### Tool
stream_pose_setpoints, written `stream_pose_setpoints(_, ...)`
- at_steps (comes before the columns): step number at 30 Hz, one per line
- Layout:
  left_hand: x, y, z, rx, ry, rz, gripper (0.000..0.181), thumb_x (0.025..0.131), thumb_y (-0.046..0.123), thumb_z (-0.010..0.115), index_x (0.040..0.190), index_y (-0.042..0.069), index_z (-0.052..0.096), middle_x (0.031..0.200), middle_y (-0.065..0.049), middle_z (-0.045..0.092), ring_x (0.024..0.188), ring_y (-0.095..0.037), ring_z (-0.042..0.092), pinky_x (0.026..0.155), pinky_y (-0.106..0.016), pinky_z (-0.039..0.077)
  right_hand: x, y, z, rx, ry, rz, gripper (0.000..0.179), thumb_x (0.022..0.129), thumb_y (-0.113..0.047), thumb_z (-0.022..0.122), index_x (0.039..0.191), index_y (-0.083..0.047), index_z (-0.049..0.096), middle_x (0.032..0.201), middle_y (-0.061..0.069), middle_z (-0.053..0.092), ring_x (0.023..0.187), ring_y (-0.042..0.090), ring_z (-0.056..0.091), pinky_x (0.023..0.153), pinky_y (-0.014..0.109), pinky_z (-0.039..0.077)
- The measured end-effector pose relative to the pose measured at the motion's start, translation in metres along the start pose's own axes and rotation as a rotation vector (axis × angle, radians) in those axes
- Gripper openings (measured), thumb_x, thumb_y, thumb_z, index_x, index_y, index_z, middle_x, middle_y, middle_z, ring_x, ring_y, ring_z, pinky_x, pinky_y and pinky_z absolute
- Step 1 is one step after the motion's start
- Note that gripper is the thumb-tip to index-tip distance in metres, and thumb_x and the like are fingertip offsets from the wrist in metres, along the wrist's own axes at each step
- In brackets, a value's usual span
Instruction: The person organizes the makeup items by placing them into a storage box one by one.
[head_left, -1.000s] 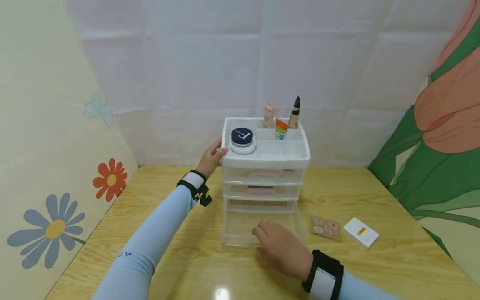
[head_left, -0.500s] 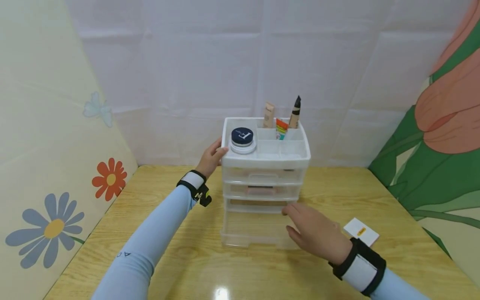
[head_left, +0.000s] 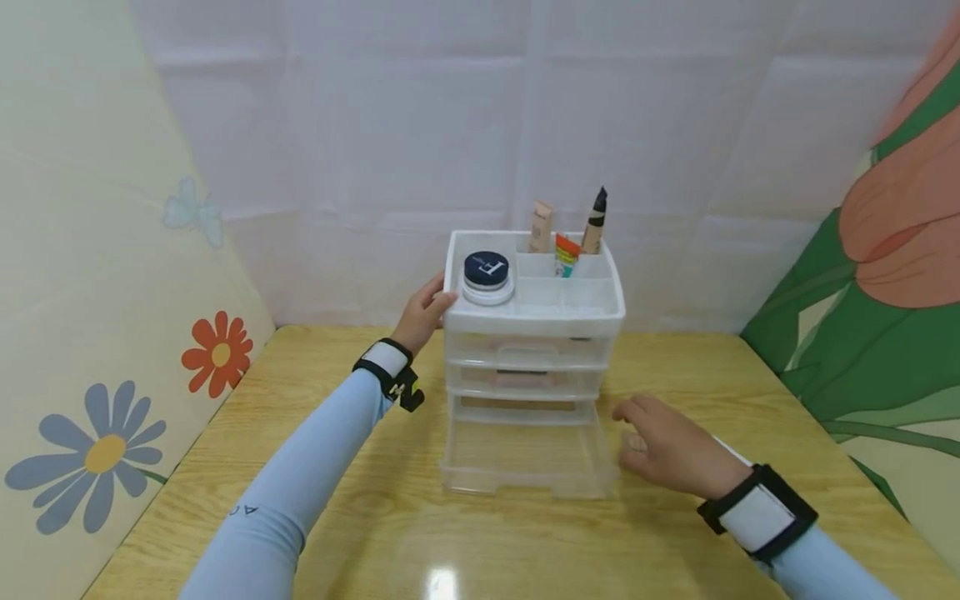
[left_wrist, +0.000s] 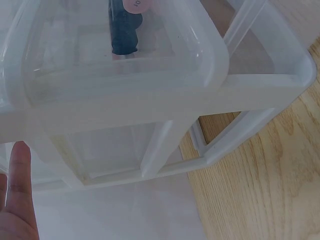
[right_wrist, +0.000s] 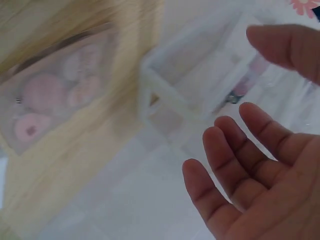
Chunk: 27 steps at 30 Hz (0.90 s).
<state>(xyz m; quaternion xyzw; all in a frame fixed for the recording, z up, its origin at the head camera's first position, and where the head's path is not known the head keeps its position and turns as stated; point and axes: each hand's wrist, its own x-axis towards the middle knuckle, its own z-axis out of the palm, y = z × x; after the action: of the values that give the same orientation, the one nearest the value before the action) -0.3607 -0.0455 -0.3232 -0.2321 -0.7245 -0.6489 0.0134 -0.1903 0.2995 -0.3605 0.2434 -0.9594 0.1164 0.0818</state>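
A white drawer organizer (head_left: 536,321) stands on the wooden table, its clear bottom drawer (head_left: 525,454) pulled out. My left hand (head_left: 422,317) rests against the organizer's upper left side, thumb at the front corner; the left wrist view shows a straight finger (left_wrist: 20,175) along the frame. To the right of the pulled-out drawer, my right hand (head_left: 678,446) hovers with relaxed fingers, holding nothing. A makeup palette (right_wrist: 60,85) with pinkish round shapes lies on the table in the right wrist view; in the head view the right hand hides it. Only an edge of a white box (head_left: 732,451) shows behind that hand.
On the organizer's top sit a dark-lidded jar (head_left: 486,271), a beige tube (head_left: 541,227), a small orange-and-green tube (head_left: 566,255) and a black-capped tube (head_left: 595,221). Items show faintly inside the closed middle drawer (head_left: 525,381). A white cloth (head_left: 375,167) hangs behind.
My right hand has moved from in front of the pulled-out drawer rightward, over the palette and beside the white box. The left hand stays on the organizer.
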Motion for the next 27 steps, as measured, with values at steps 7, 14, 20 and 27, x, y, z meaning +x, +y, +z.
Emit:
stream_pose_setpoints(7, 0.001, -0.001, 0.001, -0.005, -0.012, 0.018, 0.058, 0.099, 0.026, 0.044, 0.153, 0.012, 0.03, 0.138, -0.021, 0.05, 0.107, -0.033, 0.059, 0.085, -0.04, 0.056, -0.003, 0.027, 0.017, 0.024, -0.084, 0.046, 0.039, 0.08, -0.018, 0.072, 0.112, 0.001, 0.059, 0.102, 0.009, 0.056, 0.092, 0.025, 0.058, 0.079, 0.044, 0.052)
stream_pose_setpoints(14, 0.001, 0.0, -0.001, 0.003, -0.003, 0.004, 0.058, 0.099, 0.026, 0.044, 0.154, 0.015, 0.03, 0.14, -0.018, 0.049, 0.108, -0.032, 0.059, 0.086, -0.041, 0.055, -0.002, 0.049, 0.028, 0.041, -0.172, 0.096, 0.052, 0.076, -0.024, 0.08, 0.114, 0.003, 0.058, 0.106, 0.014, 0.056, 0.093, 0.029, 0.057, 0.078, 0.046, 0.051)
stream_pose_setpoints(20, 0.002, -0.001, -0.001, -0.008, -0.003, 0.009, 0.058, 0.099, 0.027, 0.045, 0.154, 0.015, 0.03, 0.139, -0.019, 0.051, 0.108, -0.031, 0.059, 0.086, -0.041, 0.055, -0.006, 0.062, 0.036, 0.046, -0.207, 0.144, 0.062, 0.067, -0.024, 0.086, 0.114, 0.005, 0.058, 0.106, 0.017, 0.058, 0.097, 0.035, 0.057, 0.081, 0.051, 0.051)
stream_pose_setpoints(27, 0.002, -0.004, -0.001, -0.007, -0.006, 0.022, 0.059, 0.097, 0.028, 0.045, 0.153, 0.014, 0.032, 0.135, -0.02, 0.053, 0.107, -0.031, 0.059, 0.086, -0.042, 0.055, -0.007, 0.07, 0.042, 0.091, -0.229, 0.173, 0.064, 0.063, -0.018, 0.087, 0.115, 0.007, 0.057, 0.103, 0.015, 0.058, 0.096, 0.035, 0.056, 0.081, 0.051, 0.051)
